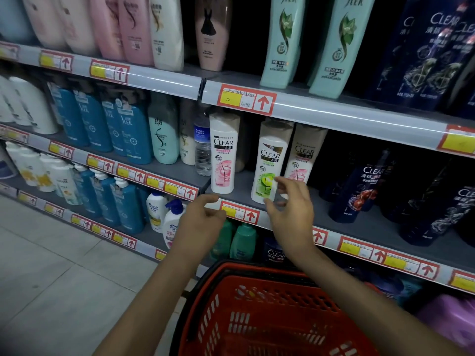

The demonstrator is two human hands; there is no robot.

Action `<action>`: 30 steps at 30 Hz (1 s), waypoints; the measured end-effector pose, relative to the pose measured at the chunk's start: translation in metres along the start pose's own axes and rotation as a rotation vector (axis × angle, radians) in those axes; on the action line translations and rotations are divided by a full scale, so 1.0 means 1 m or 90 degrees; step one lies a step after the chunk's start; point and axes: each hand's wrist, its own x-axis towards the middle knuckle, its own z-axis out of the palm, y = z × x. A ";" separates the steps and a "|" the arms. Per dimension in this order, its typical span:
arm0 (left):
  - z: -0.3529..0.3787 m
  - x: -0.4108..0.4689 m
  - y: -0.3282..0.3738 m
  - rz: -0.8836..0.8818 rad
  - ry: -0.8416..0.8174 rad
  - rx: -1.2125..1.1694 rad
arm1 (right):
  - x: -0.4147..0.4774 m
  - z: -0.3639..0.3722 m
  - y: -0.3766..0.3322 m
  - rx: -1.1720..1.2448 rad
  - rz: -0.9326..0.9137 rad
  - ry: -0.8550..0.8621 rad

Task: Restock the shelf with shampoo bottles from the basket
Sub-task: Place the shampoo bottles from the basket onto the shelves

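Fingers of right hand (290, 211) spread and empty just beside the green-label bottle (267, 163) standing on the shelf (359, 219), left hand (203, 222) loosely curled, also empty; red basket (257, 304) below appears empty, so restocking looks nearly done.

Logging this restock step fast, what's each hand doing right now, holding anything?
Left hand: open, fingers loosely curled, holding nothing, near the shelf edge.
Right hand: open, empty, fingers spread just in front of the green-label Clear bottle.
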 end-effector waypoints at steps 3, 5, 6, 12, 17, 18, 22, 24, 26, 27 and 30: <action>-0.012 0.000 -0.003 0.025 0.047 0.028 | 0.017 0.024 -0.038 0.035 -0.015 -0.068; -0.021 -0.003 -0.002 0.064 0.090 0.049 | 0.034 0.047 -0.053 0.003 0.034 -0.096; -0.025 -0.005 -0.001 0.081 0.109 0.062 | 0.042 0.059 -0.058 -0.021 0.073 -0.108; -0.041 -0.003 0.004 0.085 0.154 -0.019 | 0.067 0.104 -0.078 -0.140 0.192 -0.133; -0.047 -0.004 0.011 0.066 0.163 -0.076 | 0.073 0.131 -0.078 -0.090 0.273 -0.117; -0.048 -0.005 0.013 0.069 0.164 -0.077 | 0.074 0.134 -0.077 -0.085 0.284 -0.104; -0.048 -0.010 0.016 0.090 0.154 -0.065 | 0.078 0.140 -0.074 -0.049 0.302 -0.070; -0.048 -0.013 0.018 0.098 0.159 -0.071 | 0.080 0.136 -0.074 -0.030 0.302 -0.063; -0.050 -0.016 0.022 0.103 0.173 -0.069 | 0.079 0.130 -0.074 -0.040 0.273 -0.069; -0.050 -0.017 0.023 0.107 0.183 -0.065 | 0.075 0.126 -0.076 -0.048 0.243 -0.073; -0.052 -0.024 0.025 0.119 0.222 -0.076 | 0.053 0.105 -0.080 -0.008 0.136 -0.069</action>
